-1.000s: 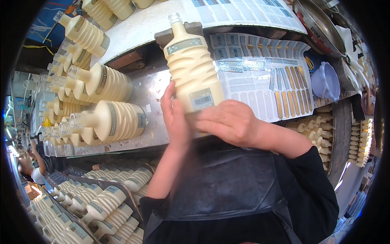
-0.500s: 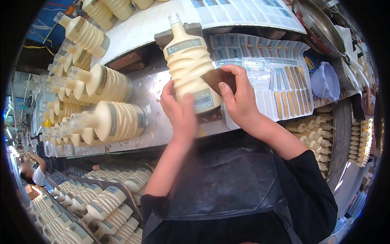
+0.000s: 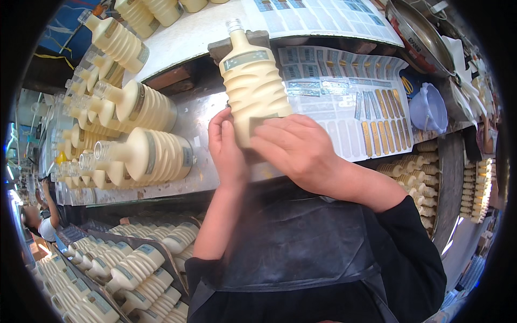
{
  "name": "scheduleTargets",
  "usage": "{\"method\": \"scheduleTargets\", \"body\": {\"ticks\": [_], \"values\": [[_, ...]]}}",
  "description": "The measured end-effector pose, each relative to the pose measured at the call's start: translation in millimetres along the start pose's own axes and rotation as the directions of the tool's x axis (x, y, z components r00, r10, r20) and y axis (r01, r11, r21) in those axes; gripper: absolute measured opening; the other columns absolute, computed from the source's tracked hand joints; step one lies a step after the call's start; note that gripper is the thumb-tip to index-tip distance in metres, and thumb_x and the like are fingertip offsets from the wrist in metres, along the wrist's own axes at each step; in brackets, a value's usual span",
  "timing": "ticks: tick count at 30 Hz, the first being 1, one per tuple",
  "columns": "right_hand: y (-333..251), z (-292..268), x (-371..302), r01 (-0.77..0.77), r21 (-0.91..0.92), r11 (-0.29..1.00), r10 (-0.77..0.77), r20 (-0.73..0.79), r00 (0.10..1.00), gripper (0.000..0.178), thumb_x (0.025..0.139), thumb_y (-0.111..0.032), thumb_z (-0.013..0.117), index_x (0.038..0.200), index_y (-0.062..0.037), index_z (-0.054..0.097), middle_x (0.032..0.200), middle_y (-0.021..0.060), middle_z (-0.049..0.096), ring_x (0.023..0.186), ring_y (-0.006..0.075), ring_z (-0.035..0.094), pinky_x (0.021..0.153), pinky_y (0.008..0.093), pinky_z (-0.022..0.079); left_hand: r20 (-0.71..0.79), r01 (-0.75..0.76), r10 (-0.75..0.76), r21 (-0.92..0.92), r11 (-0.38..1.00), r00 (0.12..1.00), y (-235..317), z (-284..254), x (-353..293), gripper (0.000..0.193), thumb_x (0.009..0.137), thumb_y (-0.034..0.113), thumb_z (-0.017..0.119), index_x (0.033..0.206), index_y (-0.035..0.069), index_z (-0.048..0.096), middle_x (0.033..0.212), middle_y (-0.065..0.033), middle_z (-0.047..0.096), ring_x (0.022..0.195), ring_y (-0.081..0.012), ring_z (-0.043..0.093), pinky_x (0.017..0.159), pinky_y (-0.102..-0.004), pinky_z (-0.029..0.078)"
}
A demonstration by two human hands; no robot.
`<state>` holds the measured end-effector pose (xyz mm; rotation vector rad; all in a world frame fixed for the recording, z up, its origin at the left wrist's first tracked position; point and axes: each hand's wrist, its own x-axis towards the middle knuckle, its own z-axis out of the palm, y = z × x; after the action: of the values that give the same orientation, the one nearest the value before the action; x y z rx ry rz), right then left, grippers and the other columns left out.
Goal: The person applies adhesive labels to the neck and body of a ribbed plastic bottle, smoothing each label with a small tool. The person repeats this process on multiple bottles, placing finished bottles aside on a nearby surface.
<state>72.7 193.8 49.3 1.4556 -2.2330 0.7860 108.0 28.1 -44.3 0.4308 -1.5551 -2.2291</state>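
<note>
A cream bottle [image 3: 253, 81] with wavy ridges and a clear glass neck lies tilted, its neck end against a dark block [image 3: 219, 49]. My left hand [image 3: 229, 148] curls round its lower left side and holds it. Over the bottle's lower front presses my right hand [image 3: 299, 148], fingers together on a dark flat scraper [image 3: 257, 121]. Only an edge of that scraper shows; the hand covers the rest, along with the label low on the bottle. A blue-grey label [image 3: 246, 59] crosses the bottle's shoulder.
Label sheets [image 3: 347, 126] with blue and gold strips lie right of the bottle. Several cream bottles [image 3: 142, 156] lie at left; more fill crates [image 3: 175, 258] below. A lilac bucket [image 3: 429, 107] hangs at right, near a metal pan [image 3: 423, 35]. Another person [image 3: 48, 226] is far left.
My right hand has moved left and down across the bottle's lower front, turning its back upward and covering the lower label and most of the scraper. My left hand has shifted slightly down.
</note>
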Motion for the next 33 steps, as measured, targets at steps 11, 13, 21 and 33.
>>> {"method": "scheduleTargets", "body": {"ticks": [11,13,21,33], "values": [[-4,15,-13,0.099,0.079,0.992,-0.098,-0.017,0.995,0.03,0.074,-0.007,0.07,0.103,-0.0031,0.074,0.103,0.0102,0.073,0.098,0.0254,0.073,0.081,0.0361,0.057,0.02,-0.029,0.027,0.097,0.995,0.999,7,0,6,0.034,0.112,0.026,0.042,0.13,0.001,0.057,0.109,-0.0062,0.06,0.103,-0.0139,0.056,0.095,-0.0302,0.047],[-5,18,-15,0.115,0.147,0.982,-0.113,-0.019,0.993,0.025,0.08,-0.008,0.073,0.105,-0.0033,0.074,0.099,0.0091,0.074,0.089,0.0227,0.074,0.075,0.0348,0.057,0.026,-0.02,0.017,0.123,0.992,1.0,8,2,9,0.036,0.112,0.028,0.042,0.133,0.001,0.054,0.115,-0.0092,0.061,0.107,-0.0165,0.058,0.097,-0.0326,0.047],[10,1,-26,-0.51,0.118,0.852,0.522,-0.108,0.846,0.03,0.087,-0.011,0.079,0.114,-0.0057,0.068,0.076,0.0126,0.072,0.063,0.0276,0.071,0.058,0.0362,0.055,0.086,-0.261,0.265,0.61,0.748,0.96,-11,9,0,0.054,0.096,0.028,0.06,0.137,-0.004,0.047,0.132,-0.02,0.049,0.123,-0.0326,0.047,0.112,-0.0469,0.033],[22,15,-30,0.125,0.114,0.986,-0.101,-0.196,0.975,0.024,0.077,-0.005,0.071,0.102,-0.0047,0.072,0.101,0.0095,0.072,0.093,0.0255,0.072,0.076,0.0356,0.055,0.089,-0.28,0.272,0.488,0.827,0.958,35,0,67,0.035,0.106,0.017,0.054,0.136,0.0,0.058,0.121,-0.0072,0.06,0.106,-0.0153,0.056,0.099,-0.0314,0.044]]}}
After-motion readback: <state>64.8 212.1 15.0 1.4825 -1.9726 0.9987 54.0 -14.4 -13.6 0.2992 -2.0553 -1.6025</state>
